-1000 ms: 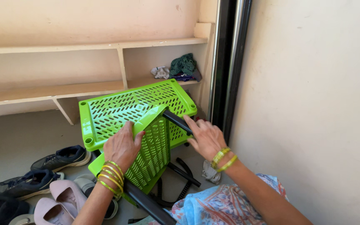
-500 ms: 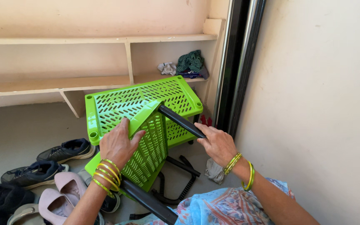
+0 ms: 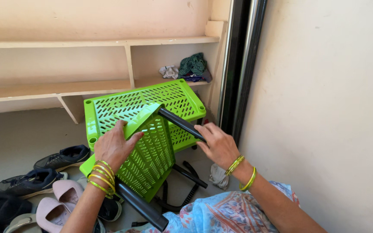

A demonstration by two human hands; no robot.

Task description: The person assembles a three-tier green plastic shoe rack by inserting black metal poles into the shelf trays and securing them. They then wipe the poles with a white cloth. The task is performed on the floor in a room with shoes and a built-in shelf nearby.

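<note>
My left hand point(image 3: 115, 146) grips the long edge of a bright green slotted plastic shelf panel point(image 3: 152, 155), which is tilted up on its side. My right hand point(image 3: 217, 144) closes around a black tube leg point(image 3: 181, 124) that sticks out of the panel's upper corner. A second black tube point(image 3: 141, 206) projects from the panel's lower corner toward me. Behind it, a second green slotted shelf panel point(image 3: 139, 103) lies tilted with empty round corner sockets. Green and yellow bangles sit on both wrists.
Several shoes lie on the floor at the left, among them dark sneakers point(image 3: 63, 157) and pink slip-ons point(image 3: 59, 203). Built-in cream shelves point(image 3: 65, 88) run along the back wall, with crumpled cloths point(image 3: 188, 67) on one. A black strap point(image 3: 182, 190) lies on the floor. A wall stands close on the right.
My right hand has slid along the black tube and now grips it nearer its lower end. The tilted panel and my left hand have barely shifted.
</note>
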